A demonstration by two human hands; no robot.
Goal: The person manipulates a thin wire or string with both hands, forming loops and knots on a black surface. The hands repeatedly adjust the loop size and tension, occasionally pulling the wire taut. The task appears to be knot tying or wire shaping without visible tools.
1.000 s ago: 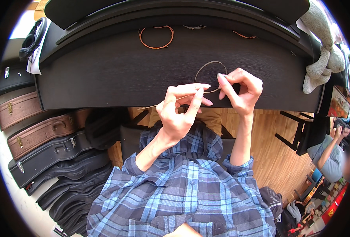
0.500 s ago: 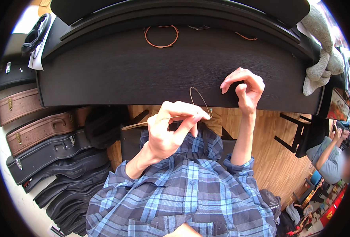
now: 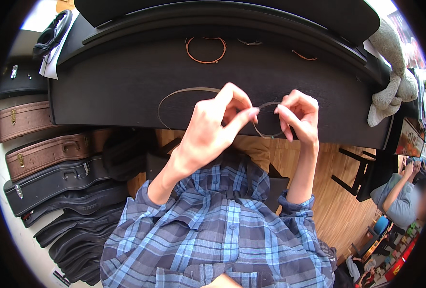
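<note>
Between my hands hangs a thin bronze-coloured guitar string (image 3: 193,89), bent into a small loop with a greenish end at the loop's bottom. My left hand (image 3: 210,125) pinches it between thumb and fingertips, and a long curved tail swings out past that hand to the left. The loop's right side is caught in the fingertips of my right hand (image 3: 299,117), which is closed in a pinch. Both hands are above the front edge of a black wooden surface (image 3: 121,101).
Farther back lie a copper-coloured coiled string (image 3: 204,62), a thin silvery coil (image 3: 250,43) and another copper coil (image 3: 304,56). Headphones (image 3: 53,36) rest at far left, a grey plush toy (image 3: 386,93) at right. Instrument cases (image 3: 49,153) line the left; another person (image 3: 398,197) is at far right.
My right hand, which was apart with nothing in it, has closed on the string's loop. My left hand has moved up and right, and the string's tail now arcs over the black surface.
</note>
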